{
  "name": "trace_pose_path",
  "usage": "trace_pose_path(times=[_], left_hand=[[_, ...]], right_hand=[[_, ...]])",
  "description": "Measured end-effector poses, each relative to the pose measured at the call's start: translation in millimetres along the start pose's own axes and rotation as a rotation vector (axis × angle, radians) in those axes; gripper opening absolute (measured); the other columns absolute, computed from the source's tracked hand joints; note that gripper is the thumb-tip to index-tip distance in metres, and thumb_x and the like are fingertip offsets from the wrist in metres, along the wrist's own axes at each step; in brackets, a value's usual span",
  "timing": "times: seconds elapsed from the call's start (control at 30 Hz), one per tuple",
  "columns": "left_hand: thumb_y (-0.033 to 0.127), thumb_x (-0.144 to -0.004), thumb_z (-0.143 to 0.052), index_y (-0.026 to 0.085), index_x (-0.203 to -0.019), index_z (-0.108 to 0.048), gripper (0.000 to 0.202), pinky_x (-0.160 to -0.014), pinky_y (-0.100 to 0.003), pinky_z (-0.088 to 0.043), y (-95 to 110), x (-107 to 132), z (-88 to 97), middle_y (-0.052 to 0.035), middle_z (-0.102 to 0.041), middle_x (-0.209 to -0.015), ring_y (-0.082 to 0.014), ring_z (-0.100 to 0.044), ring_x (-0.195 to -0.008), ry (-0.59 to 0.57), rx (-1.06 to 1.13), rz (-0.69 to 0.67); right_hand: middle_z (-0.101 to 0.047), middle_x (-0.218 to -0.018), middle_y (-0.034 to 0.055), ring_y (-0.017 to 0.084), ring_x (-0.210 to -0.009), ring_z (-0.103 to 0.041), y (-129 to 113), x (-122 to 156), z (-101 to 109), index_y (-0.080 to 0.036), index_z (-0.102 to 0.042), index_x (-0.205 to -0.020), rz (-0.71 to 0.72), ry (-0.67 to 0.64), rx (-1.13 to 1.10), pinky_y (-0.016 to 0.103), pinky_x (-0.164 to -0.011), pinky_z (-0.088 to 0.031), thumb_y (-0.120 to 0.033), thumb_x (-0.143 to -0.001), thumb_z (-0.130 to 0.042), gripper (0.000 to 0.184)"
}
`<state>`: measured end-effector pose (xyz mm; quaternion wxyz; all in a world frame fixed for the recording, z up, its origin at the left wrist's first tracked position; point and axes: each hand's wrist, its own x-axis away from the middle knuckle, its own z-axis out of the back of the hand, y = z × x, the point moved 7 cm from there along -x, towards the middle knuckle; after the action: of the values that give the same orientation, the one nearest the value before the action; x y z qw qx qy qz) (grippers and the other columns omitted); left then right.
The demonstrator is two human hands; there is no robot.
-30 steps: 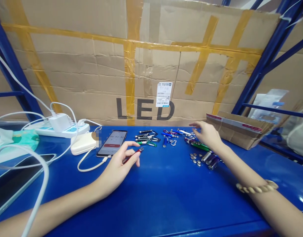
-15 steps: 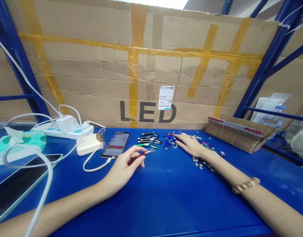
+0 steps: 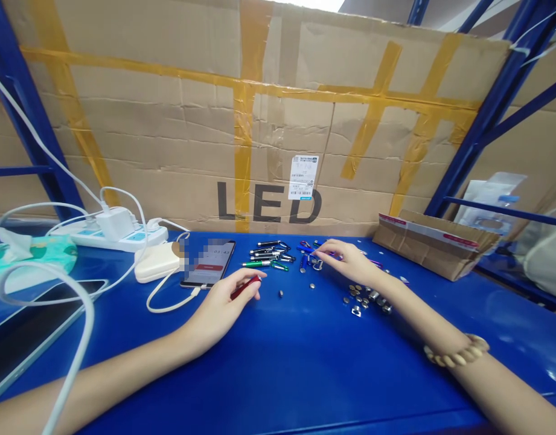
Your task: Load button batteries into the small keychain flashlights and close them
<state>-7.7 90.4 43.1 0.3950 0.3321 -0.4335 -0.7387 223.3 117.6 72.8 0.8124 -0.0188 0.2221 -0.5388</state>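
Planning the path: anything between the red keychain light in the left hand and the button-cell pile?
Yes, two loose button cells lie along that line, between the red keychain light in the left hand and the pile.

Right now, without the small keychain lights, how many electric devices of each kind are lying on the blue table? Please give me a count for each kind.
Smartphone: 1
Power strip: 1
White charger plug: 1
Cream charger block: 1
Tablet: 1
Total: 5
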Motion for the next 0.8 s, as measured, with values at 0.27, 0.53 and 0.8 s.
trace_pose_path(times=[0.27,0.53,0.8], left_hand=[[0.028,-0.081,-0.05,0.018,-0.094,-0.058,0.018,-0.076,-0.028,-0.043,2,-2,-2.0,-0.0028,-0.061,-0.088,-0.0181,-0.056,-0.085,-0.006,0.028,-0.015],[0.019,-0.075,-0.056,0.018,-0.084,-0.057,0.009,-0.076,-0.026,-0.044,8,0,-4.1,0.0,-0.061,-0.082,-0.0157,-0.059,-0.081,-0.037,0.063,-0.068],[0.015,-0.077,-0.056,0.018,-0.084,-0.055,0.007,-0.08,-0.027,-0.044,13,2,-6.4,-0.0015,-0.068,-0.084,-0.016,-0.062,-0.085,-0.071,0.09,-0.088]], right_hand=[[-0.062,-0.091,0.0049,0.015,-0.084,-0.058,-81,6,-35,-0.02,-0.068,-0.099,0.256,-0.181,-0.353,0.027,-0.078,-0.046,-0.037,-0.08,-0.06,0.027],[-0.066,-0.077,0.0034,0.013,-0.067,-0.061,-89,7,-43,-0.017,-0.07,-0.087,0.162,-0.175,-0.426,0.023,-0.064,-0.049,-0.028,-0.077,-0.064,0.017],[-0.069,-0.076,0.0036,0.013,-0.066,-0.063,-80,6,-37,-0.015,-0.069,-0.086,0.034,-0.133,-0.545,0.025,-0.063,-0.051,-0.023,-0.073,-0.066,0.015]])
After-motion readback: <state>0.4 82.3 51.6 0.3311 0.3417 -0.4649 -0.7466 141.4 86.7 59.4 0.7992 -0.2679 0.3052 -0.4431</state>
